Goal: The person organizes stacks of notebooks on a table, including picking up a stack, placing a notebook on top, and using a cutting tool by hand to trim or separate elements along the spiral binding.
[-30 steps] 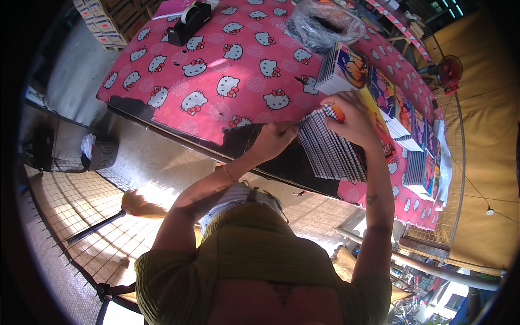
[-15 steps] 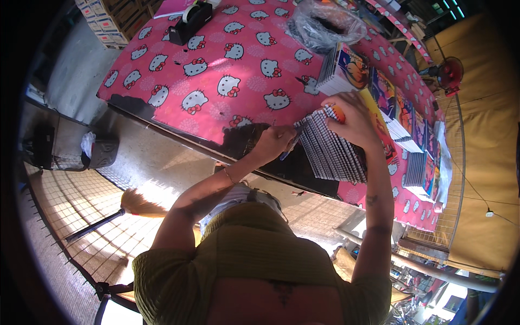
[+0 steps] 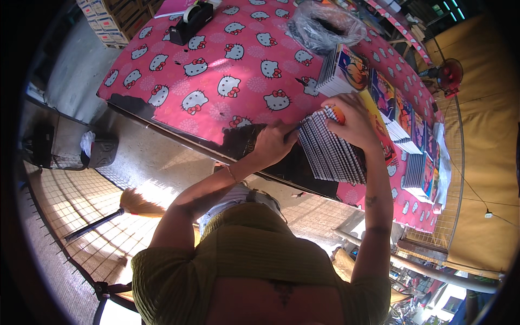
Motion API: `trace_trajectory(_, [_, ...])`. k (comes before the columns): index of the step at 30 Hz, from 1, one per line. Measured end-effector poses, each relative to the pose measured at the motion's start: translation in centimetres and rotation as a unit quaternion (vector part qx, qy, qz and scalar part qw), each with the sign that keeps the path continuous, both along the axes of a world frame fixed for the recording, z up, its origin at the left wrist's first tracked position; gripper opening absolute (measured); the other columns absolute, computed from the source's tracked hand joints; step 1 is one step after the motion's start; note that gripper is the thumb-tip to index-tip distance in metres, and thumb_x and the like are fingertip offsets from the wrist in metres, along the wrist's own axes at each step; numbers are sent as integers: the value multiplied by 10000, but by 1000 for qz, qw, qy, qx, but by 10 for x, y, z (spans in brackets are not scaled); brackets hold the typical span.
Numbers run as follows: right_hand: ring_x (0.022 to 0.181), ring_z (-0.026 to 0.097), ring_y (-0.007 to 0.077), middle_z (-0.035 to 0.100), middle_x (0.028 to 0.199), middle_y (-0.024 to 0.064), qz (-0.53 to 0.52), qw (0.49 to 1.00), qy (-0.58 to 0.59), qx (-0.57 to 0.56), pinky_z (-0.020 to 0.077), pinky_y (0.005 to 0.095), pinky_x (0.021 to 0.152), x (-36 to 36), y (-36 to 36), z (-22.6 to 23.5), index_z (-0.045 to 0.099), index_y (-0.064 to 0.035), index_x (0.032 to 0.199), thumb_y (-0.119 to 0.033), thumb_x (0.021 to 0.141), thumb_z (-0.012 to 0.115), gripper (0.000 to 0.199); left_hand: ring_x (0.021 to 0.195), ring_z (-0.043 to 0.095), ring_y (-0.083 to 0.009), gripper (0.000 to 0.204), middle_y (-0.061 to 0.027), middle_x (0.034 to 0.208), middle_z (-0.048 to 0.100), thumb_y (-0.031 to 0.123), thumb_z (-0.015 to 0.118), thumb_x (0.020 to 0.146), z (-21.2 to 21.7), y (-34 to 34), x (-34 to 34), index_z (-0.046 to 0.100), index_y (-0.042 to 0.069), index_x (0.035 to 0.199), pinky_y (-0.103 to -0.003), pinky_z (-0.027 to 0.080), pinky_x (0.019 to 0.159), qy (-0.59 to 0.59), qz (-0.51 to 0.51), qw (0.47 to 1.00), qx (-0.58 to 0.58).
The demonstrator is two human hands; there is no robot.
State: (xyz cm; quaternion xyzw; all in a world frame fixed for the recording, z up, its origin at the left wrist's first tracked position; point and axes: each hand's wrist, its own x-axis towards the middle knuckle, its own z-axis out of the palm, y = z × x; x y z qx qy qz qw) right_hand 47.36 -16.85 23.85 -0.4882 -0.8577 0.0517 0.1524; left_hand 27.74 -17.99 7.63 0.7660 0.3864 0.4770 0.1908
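Observation:
A fanned stack of spiral-bound notebooks (image 3: pixel 331 149) stands near the table's front edge, its wire-bound edges facing me. My right hand (image 3: pixel 352 120) lies over the stack's far corner and right side, fingers behind it and thumb on the orange cover, holding it. Against the stack's left side, my left hand (image 3: pixel 273 142) is closed. A bit of a slim, dark bluish thing (image 3: pixel 296 128) shows at its fingertips, mostly hidden, so its kind is unclear.
More stacks of colourful notebooks (image 3: pixel 379 92) line the table's right side. Clear plastic wrapping (image 3: pixel 325 30) and a black tape dispenser (image 3: pixel 190 24) lie farther back on the pink patterned tablecloth (image 3: pixel 216 103). A broom (image 3: pixel 142 203) is at the left, below table level.
My left hand has turned and shifted slightly; the bluish thing that pointed down below its fingers now shows only at the fingertips, by the stack's upper left. My right hand stays on the notebooks.

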Motion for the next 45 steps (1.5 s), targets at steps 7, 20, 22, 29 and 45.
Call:
trace_trajectory(7, [1014,560,270,600,965,70,-5,1000,4,-15,320,423,1024,1,0,-1,594,-111,999,-197,712,691,315,619,661,-193,264,-128,834,665,203,523,924,4,3,-5,589,-10,1066,-309,561,599,-282,-157,752,-574])
trace_trajectory(20, [1029,556,266,601,966,72,-13,1000,-7,-15,326,412,1016,1,-1,-1,596,-110,1003,-194,717,687,311,611,620,-162,250,-125,814,650,224,550,931,-12,0,-7,633,35,1073,-330,477,537,-95,-139,944,-282])
trace_trajectory(22, [1028,555,267,603,971,73,-14,1000,0,-17,331,406,1007,-2,-2,1,597,-109,1003,-191,716,687,312,617,617,-152,256,-117,817,654,233,556,932,-14,1,-7,639,43,1083,-328,472,539,-156,-146,899,-382])
trace_trajectory(29, [1041,556,276,603,991,71,-14,1000,-8,-21,314,432,1043,0,0,0,592,-114,1019,-206,724,686,323,659,644,-157,279,-124,876,656,287,568,936,-15,10,-8,649,58,1074,-326,488,555,-122,-147,868,-459])
trace_trajectory(45, [1042,550,248,611,986,58,8,1000,3,5,296,422,1044,4,0,-4,593,-101,1002,-174,730,697,301,592,634,-178,240,-110,791,644,242,559,909,-21,9,-8,640,36,1002,-308,519,545,-157,-151,860,-461])
